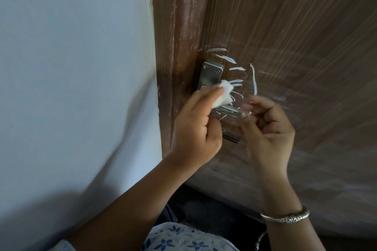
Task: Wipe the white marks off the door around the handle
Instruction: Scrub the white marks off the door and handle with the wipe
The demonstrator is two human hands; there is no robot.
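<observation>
A brown wood-grain door (285, 26) carries a metal handle plate (211, 74) with its lever (228, 110) partly behind my hands. White chalk-like marks (253, 78) streak the door above and to the right of the plate. My left hand (195, 128) is shut on a small white wad of tissue (81, 92), pressed at the plate's lower edge among the marks. My right hand (267, 128) hovers blurred just right of the lever, fingers loosely curled with nothing visible in them; a silver bangle (285, 215) sits on that wrist.
A dark brown door frame (177, 47) runs down the door's left side, scuffed with pale streaks. A plain white wall (71, 67) fills the left. Faint smeared white haze covers the door to the right. Dark floor shows below.
</observation>
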